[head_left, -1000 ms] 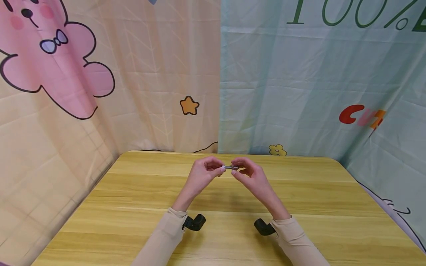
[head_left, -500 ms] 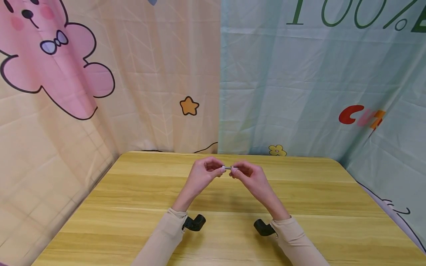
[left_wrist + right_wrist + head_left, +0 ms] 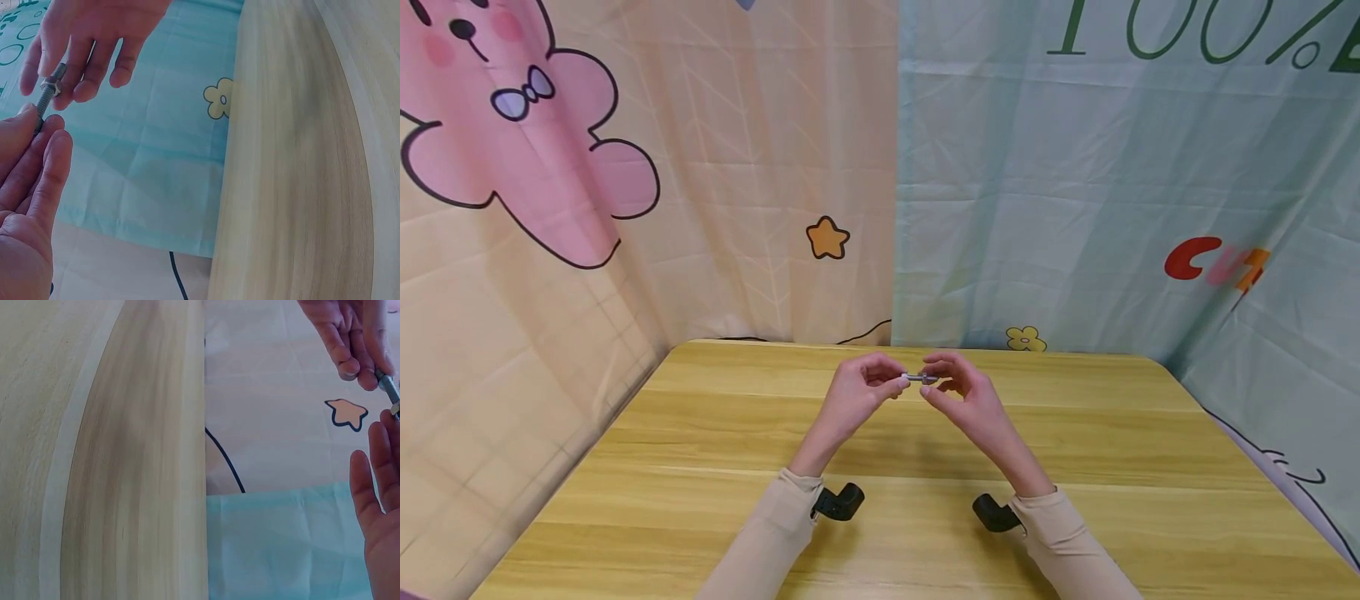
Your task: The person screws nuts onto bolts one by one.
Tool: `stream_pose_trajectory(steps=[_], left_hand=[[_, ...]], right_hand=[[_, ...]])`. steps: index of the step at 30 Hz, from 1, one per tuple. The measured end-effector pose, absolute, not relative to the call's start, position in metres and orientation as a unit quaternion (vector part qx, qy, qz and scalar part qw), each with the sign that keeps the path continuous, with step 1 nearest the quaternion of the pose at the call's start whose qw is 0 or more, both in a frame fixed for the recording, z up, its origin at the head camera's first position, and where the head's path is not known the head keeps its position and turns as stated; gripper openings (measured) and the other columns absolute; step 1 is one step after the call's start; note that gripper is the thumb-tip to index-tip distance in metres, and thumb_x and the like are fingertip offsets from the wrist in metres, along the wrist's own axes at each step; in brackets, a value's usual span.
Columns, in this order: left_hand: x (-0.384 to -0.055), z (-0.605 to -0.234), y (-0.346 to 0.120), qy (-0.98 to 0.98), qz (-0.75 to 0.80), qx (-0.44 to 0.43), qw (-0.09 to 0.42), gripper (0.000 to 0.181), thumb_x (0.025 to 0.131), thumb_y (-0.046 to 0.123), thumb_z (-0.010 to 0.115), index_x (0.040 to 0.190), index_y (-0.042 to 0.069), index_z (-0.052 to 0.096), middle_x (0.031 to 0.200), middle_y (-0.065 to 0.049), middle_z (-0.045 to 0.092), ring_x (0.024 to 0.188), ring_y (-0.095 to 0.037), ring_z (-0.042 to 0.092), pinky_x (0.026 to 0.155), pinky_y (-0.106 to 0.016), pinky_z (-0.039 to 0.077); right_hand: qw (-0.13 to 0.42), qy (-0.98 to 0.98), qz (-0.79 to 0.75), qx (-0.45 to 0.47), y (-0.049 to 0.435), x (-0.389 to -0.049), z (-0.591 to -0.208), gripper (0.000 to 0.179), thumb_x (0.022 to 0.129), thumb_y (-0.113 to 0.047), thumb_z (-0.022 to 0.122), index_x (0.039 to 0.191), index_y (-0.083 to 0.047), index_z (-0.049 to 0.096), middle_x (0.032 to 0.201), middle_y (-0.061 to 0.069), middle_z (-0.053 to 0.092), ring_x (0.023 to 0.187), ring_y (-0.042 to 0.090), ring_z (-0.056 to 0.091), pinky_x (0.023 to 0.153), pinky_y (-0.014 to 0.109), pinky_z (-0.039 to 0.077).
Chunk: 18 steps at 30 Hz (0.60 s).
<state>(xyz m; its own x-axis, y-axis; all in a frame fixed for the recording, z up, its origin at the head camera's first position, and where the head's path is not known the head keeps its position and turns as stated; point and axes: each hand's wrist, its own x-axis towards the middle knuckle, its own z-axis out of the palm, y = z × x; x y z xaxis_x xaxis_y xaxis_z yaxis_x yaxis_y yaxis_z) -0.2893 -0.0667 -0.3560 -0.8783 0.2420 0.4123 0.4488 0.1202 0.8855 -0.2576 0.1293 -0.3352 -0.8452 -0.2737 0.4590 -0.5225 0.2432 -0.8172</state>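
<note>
In the head view, a small metal bolt point(image 3: 913, 377) lies level between the two hands, above the table. My left hand point(image 3: 859, 392) pinches its left end between thumb and fingers; the bolt's head is largely hidden there. A hex nut point(image 3: 51, 85) sits around the threaded shank, with some thread showing past it in the left wrist view. My right hand point(image 3: 964, 396) surrounds the nut end, its thumb and index finger spread apart. One right fingertip lies close against the nut in the right wrist view; whether it touches cannot be told.
The wood-grain table point(image 3: 730, 442) spreads beneath both hands. Printed curtains point(image 3: 1045, 208) hang behind its far edge and along the sides. A black wrist camera point(image 3: 839, 502) projects inward from the left sleeve, another black camera point(image 3: 996, 512) from the right.
The right thumb and index finger closed in on the nut half a second ago and are now spread apart again, leaving the nut visible. The left hand has stayed still on the bolt.
</note>
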Motion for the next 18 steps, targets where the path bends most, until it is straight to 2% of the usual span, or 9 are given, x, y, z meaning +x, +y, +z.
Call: stream_pose_trajectory(steps=[5,10,16,18], left_hand=[[-0.2898,-0.3567,-0.0669,-0.742,-0.622,-0.235,0.081,0.008,0.089,0.009,0.074,0.095,0.005,0.071,0.086,-0.008,0.07,0.074,-0.026,0.066,0.065,-0.029,0.054],[-0.2895,-0.3568,-0.0672,-0.742,-0.622,-0.235,0.08,0.008,0.089,0.009,0.074,0.096,0.005,0.071,0.086,-0.009,0.071,0.077,-0.035,0.066,0.064,-0.029,0.053],[-0.2897,-0.3564,-0.0669,-0.741,-0.623,-0.237,0.081,0.009,0.089,0.008,0.074,0.096,0.003,0.07,0.088,-0.008,0.07,0.076,-0.027,0.066,0.071,-0.036,0.057],[-0.2897,-0.3563,-0.0668,-0.742,-0.622,-0.237,0.08,0.009,0.089,0.008,0.074,0.096,0.003,0.07,0.088,-0.007,0.07,0.076,-0.025,0.066,0.071,-0.035,0.057]], right_hand=[[0.129,-0.77,0.556,0.284,0.1295,-0.2591,-0.3369,0.024,0.09,0.003,0.068,0.113,0.001,0.061,0.11,0.017,0.062,0.102,0.03,0.06,0.087,0.043,0.051],[0.134,-0.772,0.554,0.282,0.1293,-0.26,-0.3383,0.018,0.091,0.003,0.067,0.108,0.004,0.064,0.102,0.017,0.065,0.094,0.029,0.062,0.084,0.039,0.053],[0.115,-0.78,0.558,0.26,0.1293,-0.2589,-0.338,0.018,0.093,-0.003,0.066,0.11,0.004,0.065,0.101,0.016,0.068,0.094,0.029,0.066,0.084,0.036,0.054],[0.108,-0.781,0.561,0.254,0.1294,-0.2592,-0.3383,0.017,0.095,-0.004,0.064,0.109,0.004,0.065,0.098,0.015,0.069,0.092,0.03,0.067,0.082,0.033,0.055]])
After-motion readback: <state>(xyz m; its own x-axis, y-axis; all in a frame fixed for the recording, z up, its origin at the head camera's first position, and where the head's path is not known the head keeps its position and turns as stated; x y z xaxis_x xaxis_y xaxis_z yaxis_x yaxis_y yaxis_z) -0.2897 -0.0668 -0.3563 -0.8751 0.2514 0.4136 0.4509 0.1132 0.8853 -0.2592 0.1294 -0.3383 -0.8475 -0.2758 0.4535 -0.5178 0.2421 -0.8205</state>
